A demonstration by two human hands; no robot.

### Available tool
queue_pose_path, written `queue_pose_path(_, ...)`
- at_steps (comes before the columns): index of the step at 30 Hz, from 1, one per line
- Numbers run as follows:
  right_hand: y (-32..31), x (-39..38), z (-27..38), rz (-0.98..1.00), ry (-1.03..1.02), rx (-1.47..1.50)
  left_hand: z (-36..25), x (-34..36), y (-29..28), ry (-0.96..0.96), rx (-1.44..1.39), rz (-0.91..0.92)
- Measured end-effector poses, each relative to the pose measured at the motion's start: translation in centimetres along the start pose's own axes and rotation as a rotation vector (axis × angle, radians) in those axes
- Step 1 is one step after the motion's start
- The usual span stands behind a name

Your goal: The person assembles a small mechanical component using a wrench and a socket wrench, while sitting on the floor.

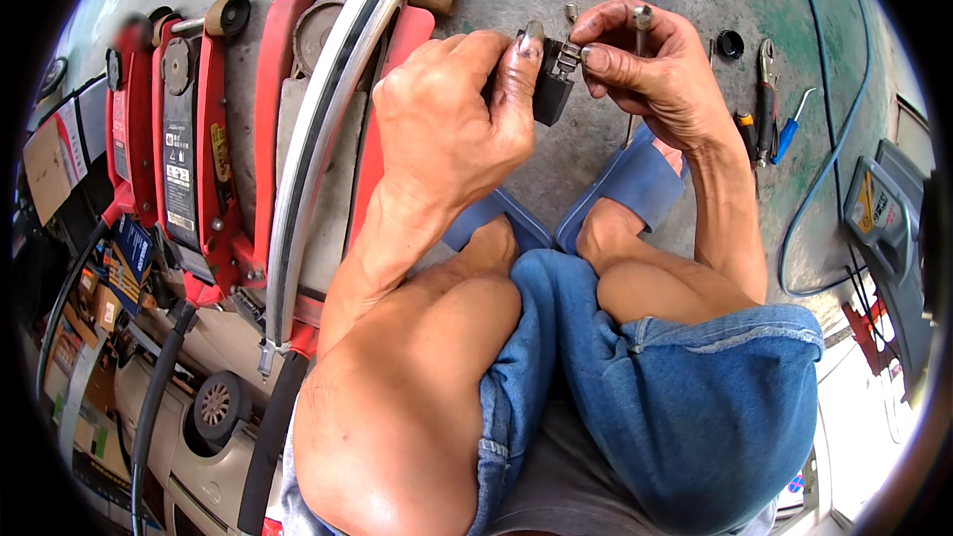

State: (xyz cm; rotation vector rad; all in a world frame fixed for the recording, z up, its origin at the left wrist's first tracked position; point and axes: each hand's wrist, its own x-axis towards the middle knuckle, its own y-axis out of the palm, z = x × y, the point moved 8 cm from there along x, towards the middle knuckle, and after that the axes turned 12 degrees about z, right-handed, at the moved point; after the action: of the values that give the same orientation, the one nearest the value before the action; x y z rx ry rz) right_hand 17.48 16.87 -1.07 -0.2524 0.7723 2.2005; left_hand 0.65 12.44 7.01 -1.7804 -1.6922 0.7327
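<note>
Above the floor between my feet, my left hand is closed around a small black block-shaped part with metal fittings on its right side. The thumb, darkened with grime, presses on its top. My right hand pinches at those metal fittings with thumb and forefinger. A metal tool with a socket-like end is also held in the right hand, rising between the fingers. The palm covers most of it, so its full shape is hidden. Both hands are stained dark at the fingertips.
Red floor jacks stand on the left, with a silver-and-black curved strip in front. On the right lie pliers, a blue-handled hook pick, a black cap and a blue hose. A grey machine stands far right.
</note>
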Motion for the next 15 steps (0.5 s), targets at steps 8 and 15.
queue_pose_path(8, 1.2, 0.5, 1.0, -0.019, -0.022, -0.124, 0.3, 0.1, 0.0, 0.001, 0.004, 0.025)
queue_pose_path(15, 0.9, 0.4, 1.0, 0.037, -0.030, -0.041, 0.4, 0.2, 0.0, 0.000, -0.037, 0.009)
